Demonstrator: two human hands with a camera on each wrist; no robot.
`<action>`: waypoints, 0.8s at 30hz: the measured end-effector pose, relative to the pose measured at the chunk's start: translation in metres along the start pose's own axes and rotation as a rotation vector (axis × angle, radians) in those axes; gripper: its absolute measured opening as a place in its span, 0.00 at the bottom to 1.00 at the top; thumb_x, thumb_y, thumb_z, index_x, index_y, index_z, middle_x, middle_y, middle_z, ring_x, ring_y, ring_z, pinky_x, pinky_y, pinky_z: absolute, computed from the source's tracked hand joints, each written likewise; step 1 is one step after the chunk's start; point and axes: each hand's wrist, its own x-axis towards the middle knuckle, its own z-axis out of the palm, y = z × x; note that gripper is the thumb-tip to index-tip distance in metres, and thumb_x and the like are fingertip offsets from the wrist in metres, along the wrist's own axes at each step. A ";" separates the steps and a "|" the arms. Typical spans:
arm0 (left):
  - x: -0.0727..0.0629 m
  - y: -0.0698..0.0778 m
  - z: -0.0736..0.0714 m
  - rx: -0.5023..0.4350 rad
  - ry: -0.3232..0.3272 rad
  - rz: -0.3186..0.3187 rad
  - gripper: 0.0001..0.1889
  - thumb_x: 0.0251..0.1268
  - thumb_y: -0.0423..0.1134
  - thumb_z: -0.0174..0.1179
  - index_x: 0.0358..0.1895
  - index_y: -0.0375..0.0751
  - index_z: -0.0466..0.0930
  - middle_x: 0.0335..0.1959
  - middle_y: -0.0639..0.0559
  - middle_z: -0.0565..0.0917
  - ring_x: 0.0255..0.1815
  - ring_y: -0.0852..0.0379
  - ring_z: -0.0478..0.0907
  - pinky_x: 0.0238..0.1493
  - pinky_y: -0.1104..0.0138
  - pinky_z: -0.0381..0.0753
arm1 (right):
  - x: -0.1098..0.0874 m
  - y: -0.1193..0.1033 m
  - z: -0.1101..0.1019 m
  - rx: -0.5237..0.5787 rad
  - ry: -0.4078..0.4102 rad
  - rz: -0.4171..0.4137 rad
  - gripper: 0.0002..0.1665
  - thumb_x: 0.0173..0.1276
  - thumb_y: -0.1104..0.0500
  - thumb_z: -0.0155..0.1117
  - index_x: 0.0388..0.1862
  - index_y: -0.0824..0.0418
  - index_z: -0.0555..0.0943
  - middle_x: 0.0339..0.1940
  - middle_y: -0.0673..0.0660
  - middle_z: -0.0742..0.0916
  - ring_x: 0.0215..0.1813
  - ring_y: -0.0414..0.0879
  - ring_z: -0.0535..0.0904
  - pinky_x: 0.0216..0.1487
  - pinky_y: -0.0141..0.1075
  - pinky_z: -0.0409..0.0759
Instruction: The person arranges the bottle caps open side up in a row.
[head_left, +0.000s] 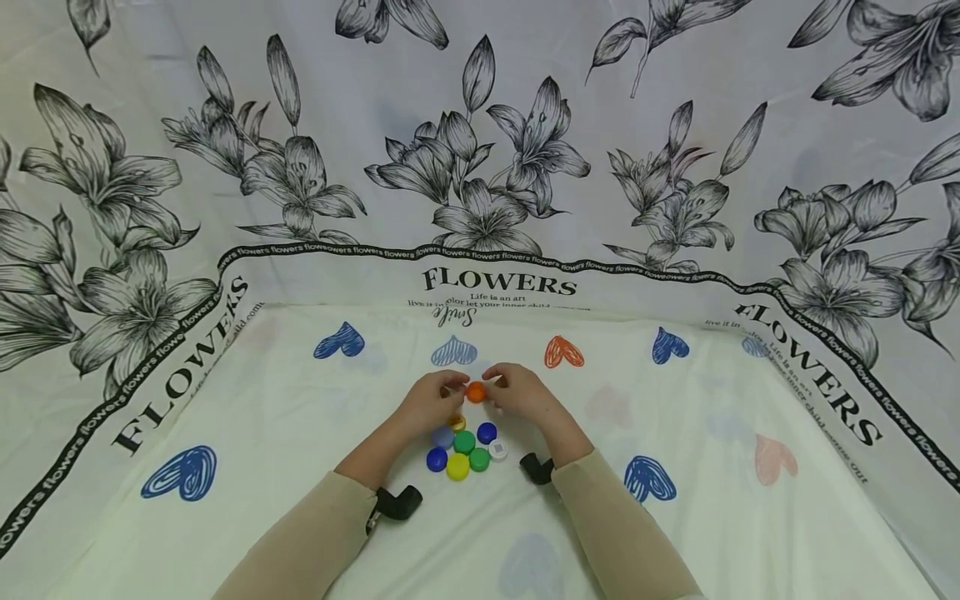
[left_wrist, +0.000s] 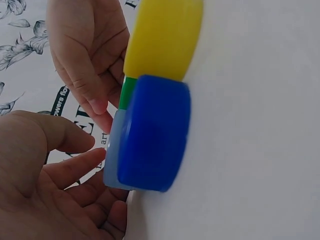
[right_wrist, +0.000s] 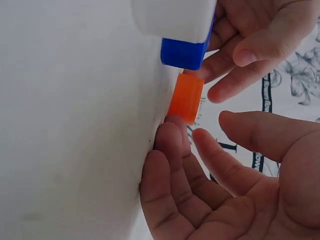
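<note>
An orange bottle cap [head_left: 476,392] lies on the white cloth between my two hands, beyond a cluster of other caps. My left hand [head_left: 433,402] is just left of it, fingers loosely bent with a gap between thumb and forefinger. From the other side my right hand [head_left: 522,392] comes close; in the right wrist view its lower fingertips [right_wrist: 169,137] are right at the orange cap's edge, thumb and forefinger apart. Nearest the left wrist camera stand a blue cap [left_wrist: 155,132] and a yellow cap [left_wrist: 162,40], partly hiding a light blue cap [left_wrist: 112,165].
The cluster holds green caps [head_left: 464,442], a white cap [head_left: 498,450], another blue cap [head_left: 487,432] and a golden-yellow cap [head_left: 457,422] beside the left hand. Printed hearts mark the cloth [head_left: 300,433]. Behind it hangs a flower-printed curtain [head_left: 315,108].
</note>
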 end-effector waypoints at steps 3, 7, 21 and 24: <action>0.000 0.001 0.000 -0.002 0.004 -0.015 0.17 0.74 0.36 0.59 0.62 0.42 0.81 0.47 0.50 0.83 0.38 0.51 0.77 0.38 0.65 0.80 | 0.000 0.001 0.000 0.008 0.005 -0.010 0.18 0.76 0.55 0.62 0.62 0.58 0.81 0.44 0.55 0.86 0.41 0.49 0.80 0.46 0.42 0.81; 0.000 0.001 -0.001 -0.014 -0.004 -0.035 0.18 0.73 0.36 0.59 0.63 0.42 0.80 0.50 0.49 0.83 0.39 0.51 0.78 0.39 0.66 0.82 | -0.001 0.000 -0.003 0.016 -0.011 -0.020 0.20 0.77 0.55 0.61 0.64 0.57 0.79 0.47 0.56 0.86 0.42 0.49 0.81 0.46 0.43 0.82; -0.008 0.010 0.001 0.229 -0.208 0.118 0.08 0.66 0.35 0.68 0.46 0.40 0.87 0.33 0.54 0.82 0.34 0.55 0.77 0.42 0.63 0.80 | -0.022 -0.008 -0.020 -0.208 -0.284 -0.059 0.06 0.68 0.64 0.70 0.42 0.56 0.84 0.35 0.52 0.84 0.38 0.49 0.77 0.42 0.41 0.76; -0.009 0.009 0.005 0.247 -0.227 0.139 0.07 0.64 0.35 0.70 0.44 0.41 0.88 0.32 0.56 0.83 0.33 0.56 0.77 0.41 0.63 0.79 | -0.024 -0.009 -0.018 -0.232 -0.298 -0.040 0.08 0.66 0.66 0.71 0.41 0.56 0.84 0.34 0.52 0.84 0.38 0.49 0.77 0.42 0.41 0.76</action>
